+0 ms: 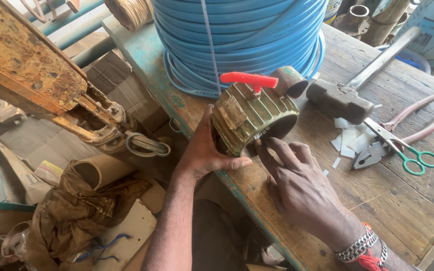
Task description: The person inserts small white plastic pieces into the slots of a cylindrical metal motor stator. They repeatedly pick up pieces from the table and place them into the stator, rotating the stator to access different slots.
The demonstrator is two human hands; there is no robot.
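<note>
Head view: finned green motor housing point(249, 120) lies on its side at the wooden workbench point(403, 200) edge, left hand point(207, 150) gripping its rim, right hand point(297, 185) fingers at its opening. Blue hose coil point(237, 40) behind; hammer point(340, 100), scissors point(403, 150) nearby.

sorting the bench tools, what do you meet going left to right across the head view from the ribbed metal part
ribbed metal housing held by left hand → hammer → pliers → green-handled scissors
</note>
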